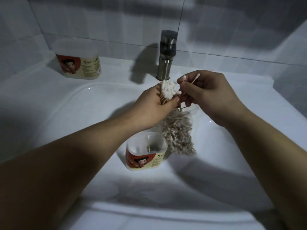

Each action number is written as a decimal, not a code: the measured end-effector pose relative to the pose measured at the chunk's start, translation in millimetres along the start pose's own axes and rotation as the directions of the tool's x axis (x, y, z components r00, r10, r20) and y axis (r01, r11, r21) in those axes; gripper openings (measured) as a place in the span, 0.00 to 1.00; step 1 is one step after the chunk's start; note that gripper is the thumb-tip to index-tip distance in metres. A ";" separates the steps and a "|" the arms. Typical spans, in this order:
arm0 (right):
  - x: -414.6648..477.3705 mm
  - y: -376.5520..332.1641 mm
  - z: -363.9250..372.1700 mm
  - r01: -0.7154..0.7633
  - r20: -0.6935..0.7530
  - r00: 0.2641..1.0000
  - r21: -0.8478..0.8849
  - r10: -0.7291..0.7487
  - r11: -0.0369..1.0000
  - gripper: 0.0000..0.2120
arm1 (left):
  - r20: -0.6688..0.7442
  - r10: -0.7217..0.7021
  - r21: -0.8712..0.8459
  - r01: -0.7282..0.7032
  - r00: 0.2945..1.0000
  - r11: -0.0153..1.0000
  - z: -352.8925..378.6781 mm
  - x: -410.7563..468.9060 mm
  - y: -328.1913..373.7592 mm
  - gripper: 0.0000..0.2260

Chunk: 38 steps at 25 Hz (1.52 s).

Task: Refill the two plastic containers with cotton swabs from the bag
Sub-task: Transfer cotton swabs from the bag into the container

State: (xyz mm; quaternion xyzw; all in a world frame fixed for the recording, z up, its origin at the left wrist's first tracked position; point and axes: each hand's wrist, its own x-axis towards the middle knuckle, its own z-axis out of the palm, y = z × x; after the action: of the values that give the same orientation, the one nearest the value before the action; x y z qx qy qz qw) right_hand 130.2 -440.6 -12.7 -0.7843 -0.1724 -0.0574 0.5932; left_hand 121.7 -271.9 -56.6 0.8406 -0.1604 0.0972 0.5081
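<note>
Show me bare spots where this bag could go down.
Bare: the basin's left side, between its rim and the near container; the basin floor in front of it; the ledge between the far container and the faucet. Crowded: the middle, where the bag, the left hand gripping a swab bundle and the right hand pinching a swab meet.

In the sink (pixel 74 113), the open container (pixel 146 151) and the bag of cotton swabs (pixel 178 131) just beside it fill the middle, the faucet (pixel 166 52) blocks the back, and the left side offers passing room.
</note>
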 end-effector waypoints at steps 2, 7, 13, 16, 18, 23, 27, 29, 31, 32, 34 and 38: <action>-0.2 -0.9 0.5 -0.011 0.002 1.000 0.041 0.011 0.999 0.04 | 0.017 0.018 -0.070 -0.017 1.000 0.997 -0.5 -0.1 0.7 0.12; -1.2 -2.4 1.0 -0.029 -0.017 0.999 0.112 0.031 0.993 0.04 | 0.043 0.001 -0.184 0.007 0.999 0.983 0.9 0.7 1.2 0.09; 4.4 -2.6 -6.7 -0.046 -0.162 0.983 0.217 0.082 0.975 0.03 | -0.041 -0.076 -0.288 0.061 0.996 0.956 1.0 2.9 1.6 0.05; 5.3 -2.1 -8.0 -0.068 -0.155 0.982 0.262 0.112 0.963 0.03 | -0.054 -0.164 -0.424 0.127 0.985 0.897 0.7 4.9 3.4 0.05; 4.0 -1.0 -5.1 -0.091 -0.119 0.985 0.268 0.127 0.959 0.02 | -0.068 -0.214 -0.483 0.156 0.974 0.862 1.2 5.4 3.9 0.05; 0.1 -1.1 -1.8 -0.136 -0.011 0.990 0.168 0.140 0.976 0.03 | -0.031 -0.330 -0.679 0.223 0.943 0.700 -0.1 6.3 8.4 0.04; -3.5 -1.4 -0.2 -0.142 0.063 0.989 0.122 0.135 0.982 0.03 | -0.005 -0.348 -0.689 0.250 0.937 0.681 0.1 5.7 10.0 0.06; -2.8 -1.8 -0.8 -0.144 0.053 0.989 0.089 0.140 0.986 0.04 | -0.003 -0.354 -0.712 0.246 0.935 0.658 -0.9 5.2 11.4 0.06; -1.6 -1.1 -1.7 -0.134 0.010 0.991 0.047 0.134 0.990 0.05 | -0.020 -0.370 -0.750 0.231 0.929 0.619 -2.4 6.3 13.3 0.06; -0.8 -0.3 -2.0 -0.127 -0.015 0.992 0.026 0.128 0.992 0.05 | -0.034 -0.385 -0.771 0.220 0.922 0.597 -3.3 7.3 14.1 0.07; 0.0 1.3 -2.1 -0.111 -0.049 0.993 -0.013 0.110 0.994 0.04 | -0.063 -0.423 -0.813 0.200 0.904 0.547 -4.5 9.2 15.0 0.08; -2.2 1.6 1.8 -0.046 -0.024 0.999 -0.099 0.044 0.994 0.04 | -0.072 -0.427 -0.789 0.211 0.901 0.578 -2.9 8.8 17.6 0.09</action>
State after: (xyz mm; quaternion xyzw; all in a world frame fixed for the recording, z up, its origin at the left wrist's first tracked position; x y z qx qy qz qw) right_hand 128.4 -439.7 -15.4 -0.8158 -0.1450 -0.0612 0.5565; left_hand 123.4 -278.4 -37.8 0.5409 0.0356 0.0334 0.8397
